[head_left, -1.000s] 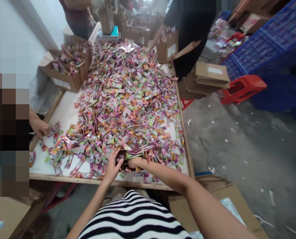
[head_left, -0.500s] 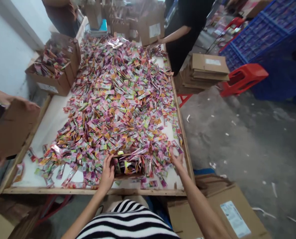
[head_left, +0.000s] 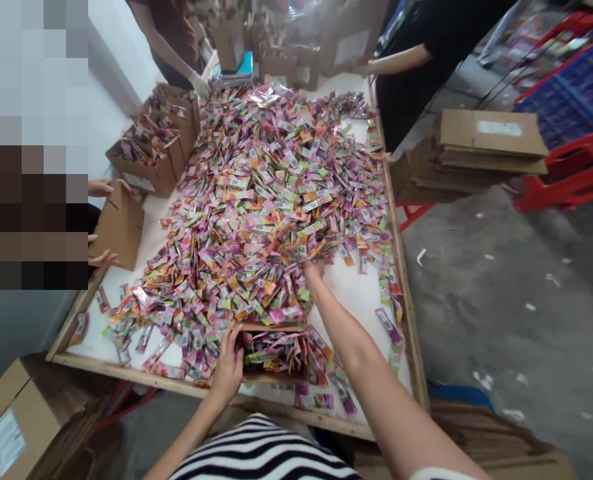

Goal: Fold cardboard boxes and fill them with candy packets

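A small open cardboard box (head_left: 276, 377) sits near the table's front edge, part filled with small packets (head_left: 276, 350). My left hand (head_left: 229, 363) is closed over the box's left wall, with its fingers on the rim. Beyond the box, my right hand (head_left: 314, 270) reaches into the heap of shiny pink, purple, orange and green packets (head_left: 256, 220). Its fingers are hidden among the packets there, so I cannot see what they grip.
A wooden rim (head_left: 401, 287) borders the white table. Filled cartons (head_left: 141, 177) stand at the back left. At left, a co-worker's hands hold a carton (head_left: 121, 227). Other people stand at the far side. Flattened cartons (head_left: 491, 143) are stacked right, near a red stool (head_left: 571, 170).
My right hand has moved left and forward, from the table's right side into the heap. My left hand stays on the box. The view has turned left, and the box holds more packets.
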`<state>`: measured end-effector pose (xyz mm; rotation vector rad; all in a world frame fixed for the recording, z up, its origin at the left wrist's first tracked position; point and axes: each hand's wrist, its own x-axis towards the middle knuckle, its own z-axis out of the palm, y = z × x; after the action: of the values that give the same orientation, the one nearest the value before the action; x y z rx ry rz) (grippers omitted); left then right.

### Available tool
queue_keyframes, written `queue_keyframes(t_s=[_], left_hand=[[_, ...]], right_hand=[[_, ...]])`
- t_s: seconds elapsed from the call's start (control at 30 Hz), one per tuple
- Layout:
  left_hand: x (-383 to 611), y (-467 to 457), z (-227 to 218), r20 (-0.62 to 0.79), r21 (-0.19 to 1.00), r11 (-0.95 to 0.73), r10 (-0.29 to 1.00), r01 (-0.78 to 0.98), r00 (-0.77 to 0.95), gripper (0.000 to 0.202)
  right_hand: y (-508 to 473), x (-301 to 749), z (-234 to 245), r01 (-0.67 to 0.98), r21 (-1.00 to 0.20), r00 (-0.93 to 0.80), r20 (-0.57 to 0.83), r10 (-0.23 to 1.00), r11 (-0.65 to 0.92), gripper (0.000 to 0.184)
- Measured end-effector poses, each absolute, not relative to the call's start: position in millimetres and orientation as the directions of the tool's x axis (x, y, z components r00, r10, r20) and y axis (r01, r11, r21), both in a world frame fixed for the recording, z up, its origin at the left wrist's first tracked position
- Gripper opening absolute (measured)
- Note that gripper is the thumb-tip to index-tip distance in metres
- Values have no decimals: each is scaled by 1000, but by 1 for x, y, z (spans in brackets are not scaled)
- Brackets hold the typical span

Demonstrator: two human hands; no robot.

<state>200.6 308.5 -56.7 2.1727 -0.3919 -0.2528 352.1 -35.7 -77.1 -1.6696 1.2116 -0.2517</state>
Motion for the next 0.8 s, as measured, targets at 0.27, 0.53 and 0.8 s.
queue_keyframes(t_s=[0.27,0.53,0.8], left_hand=[[213,299,-36,-114,903,-423,-401,-73,909,62],[233,287,-45,-141,955,-295,-340,37,930,65],[215,310,0,108,734,-405,-723,-545,682,46]], right_hand=[[-42,241,21,-203,-850,866,76,-495,-486,38],[93,176,51,400,-246,873,-189,449,-883,33],[125,215,15,328,-330,715,-526,461,-885,43]])
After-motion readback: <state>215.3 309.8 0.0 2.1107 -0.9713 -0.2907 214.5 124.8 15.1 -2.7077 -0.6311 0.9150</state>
